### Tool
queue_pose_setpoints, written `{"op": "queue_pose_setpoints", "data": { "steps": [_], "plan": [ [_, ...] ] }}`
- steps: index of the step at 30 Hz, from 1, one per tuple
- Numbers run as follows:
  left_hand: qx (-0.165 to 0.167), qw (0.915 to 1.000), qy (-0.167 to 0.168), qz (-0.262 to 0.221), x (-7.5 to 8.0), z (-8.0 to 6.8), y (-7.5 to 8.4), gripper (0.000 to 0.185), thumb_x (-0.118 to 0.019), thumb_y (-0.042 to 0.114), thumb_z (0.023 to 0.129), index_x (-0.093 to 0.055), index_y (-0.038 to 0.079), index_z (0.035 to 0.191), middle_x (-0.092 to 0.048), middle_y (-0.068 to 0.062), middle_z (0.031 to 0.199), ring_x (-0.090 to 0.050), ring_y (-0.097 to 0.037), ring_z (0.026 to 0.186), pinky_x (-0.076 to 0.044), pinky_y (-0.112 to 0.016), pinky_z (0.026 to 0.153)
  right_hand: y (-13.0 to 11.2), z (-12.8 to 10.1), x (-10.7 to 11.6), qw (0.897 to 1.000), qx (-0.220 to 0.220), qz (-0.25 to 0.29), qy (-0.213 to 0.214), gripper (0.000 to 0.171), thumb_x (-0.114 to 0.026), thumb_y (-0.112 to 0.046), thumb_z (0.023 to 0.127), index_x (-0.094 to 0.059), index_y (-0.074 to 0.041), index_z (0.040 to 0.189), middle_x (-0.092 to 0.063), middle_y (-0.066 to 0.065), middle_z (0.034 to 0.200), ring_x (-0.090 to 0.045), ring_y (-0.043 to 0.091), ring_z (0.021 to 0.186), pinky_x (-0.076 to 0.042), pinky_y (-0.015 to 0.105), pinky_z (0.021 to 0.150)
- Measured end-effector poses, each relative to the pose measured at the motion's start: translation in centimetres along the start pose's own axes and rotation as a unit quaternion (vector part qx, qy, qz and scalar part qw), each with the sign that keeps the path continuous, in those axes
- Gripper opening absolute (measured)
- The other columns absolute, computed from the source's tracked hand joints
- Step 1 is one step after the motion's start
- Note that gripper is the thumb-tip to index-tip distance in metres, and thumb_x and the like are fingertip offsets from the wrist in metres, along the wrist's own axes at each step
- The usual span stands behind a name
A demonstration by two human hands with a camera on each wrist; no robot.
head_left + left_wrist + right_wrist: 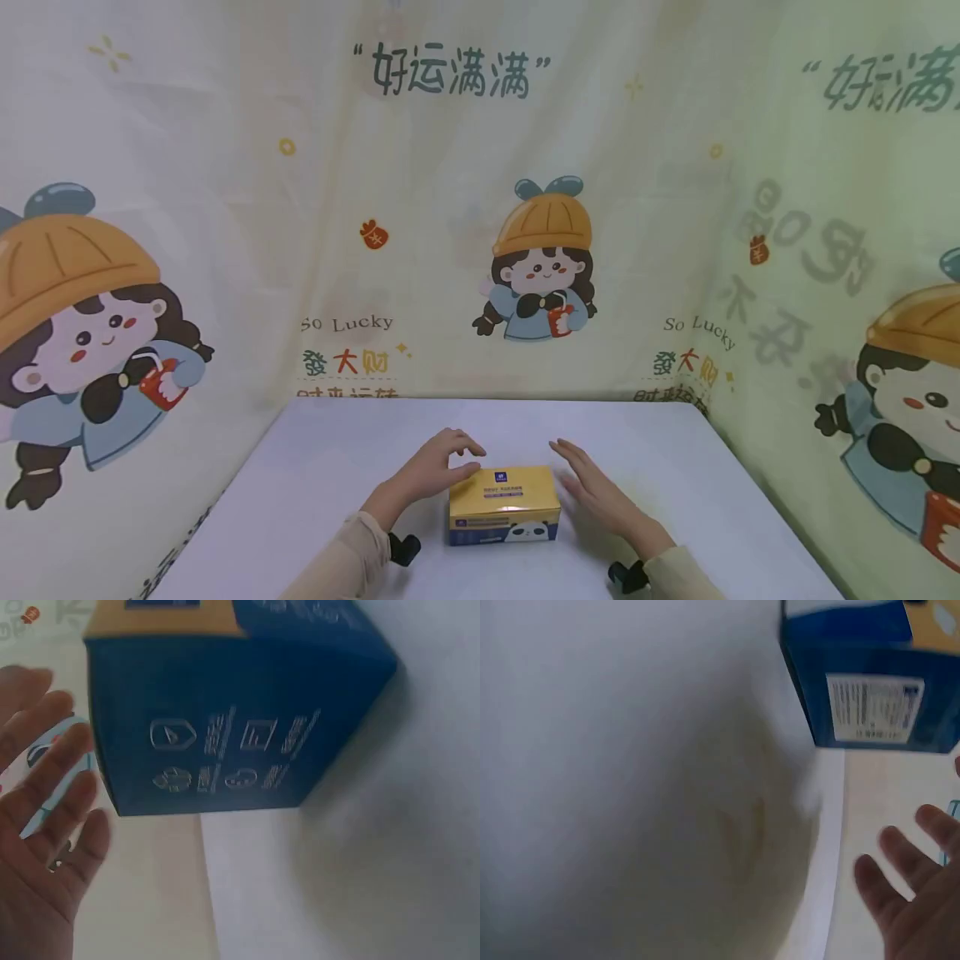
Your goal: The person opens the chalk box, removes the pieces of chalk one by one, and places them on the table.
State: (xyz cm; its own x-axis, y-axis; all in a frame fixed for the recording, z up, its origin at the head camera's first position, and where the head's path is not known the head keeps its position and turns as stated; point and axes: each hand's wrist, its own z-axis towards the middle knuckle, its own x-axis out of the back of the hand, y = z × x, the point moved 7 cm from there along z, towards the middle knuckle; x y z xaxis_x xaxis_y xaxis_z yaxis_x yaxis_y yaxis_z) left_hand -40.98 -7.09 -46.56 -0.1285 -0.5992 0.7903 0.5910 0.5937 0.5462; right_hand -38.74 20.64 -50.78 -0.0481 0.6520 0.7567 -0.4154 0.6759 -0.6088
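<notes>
A yellow and blue cardboard box with a panda printed on its front stands on the white table. At its left side is my left hand, fingers loosely spread, the thumb right at the top left edge. My right hand is held off the right side, fingers extended. In the left wrist view the blue end of the box shows white icons, with the left hand beside it. A white barcode label marks the other end in the right wrist view, with the right hand's fingers below it.
The white table reaches back to a hanging cloth printed with cartoon figures and lettering. More of this cloth lines the left and right sides. A black wrist strap piece sits at the left sleeve, and another at the right.
</notes>
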Motion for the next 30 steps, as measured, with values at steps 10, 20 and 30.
{"op": "queue_pose_setpoints", "data": {
  "steps": [10, 20, 30],
  "plan": [
    [0.018, 0.9951, -0.070, 0.067, -0.9, -2.3, 1.9, 0.021, -0.080, 0.042, 0.088, -0.082, 0.031, 0.106, -0.065, 0.015, 0.119, -0.057, -0.015, 0.119, -0.048, -0.047, 0.107, -0.5, -1.7, -3.4, 0.994, -0.051, 0.057, -0.073, 0.102, -0.080, -0.056, 0.086, -0.028, -0.018, 0.165, -0.046, 0.017, 0.159, -0.053, 0.042, 0.138, -0.040, 0.067, 0.110],
    [-0.005, 0.9864, -0.075, 0.146, -1.1, -2.1, 2.7, 0.041, -0.079, 0.049, 0.089, -0.077, 0.029, 0.124, -0.066, 0.008, 0.131, -0.058, -0.018, 0.126, -0.049, -0.044, 0.107, -0.7, -1.5, -3.2, 0.989, -0.092, 0.107, -0.048, 0.109, -0.090, -0.042, 0.079, -0.027, -0.017, 0.164, -0.047, 0.026, 0.155, -0.055, 0.046, 0.136, -0.037, 0.069, 0.111],
    [-0.036, 0.9761, -0.068, 0.203, -1.5, -2.1, 3.1, 0.045, -0.079, 0.057, 0.086, -0.079, 0.030, 0.121, -0.068, 0.008, 0.129, -0.060, -0.016, 0.121, -0.054, -0.040, 0.098, -0.7, -1.6, -3.5, 0.984, -0.153, 0.093, -0.023, 0.107, -0.095, -0.050, 0.070, -0.045, -0.005, 0.154, -0.051, 0.020, 0.153, -0.050, 0.045, 0.141, -0.037, 0.066, 0.113]
  ]
}}
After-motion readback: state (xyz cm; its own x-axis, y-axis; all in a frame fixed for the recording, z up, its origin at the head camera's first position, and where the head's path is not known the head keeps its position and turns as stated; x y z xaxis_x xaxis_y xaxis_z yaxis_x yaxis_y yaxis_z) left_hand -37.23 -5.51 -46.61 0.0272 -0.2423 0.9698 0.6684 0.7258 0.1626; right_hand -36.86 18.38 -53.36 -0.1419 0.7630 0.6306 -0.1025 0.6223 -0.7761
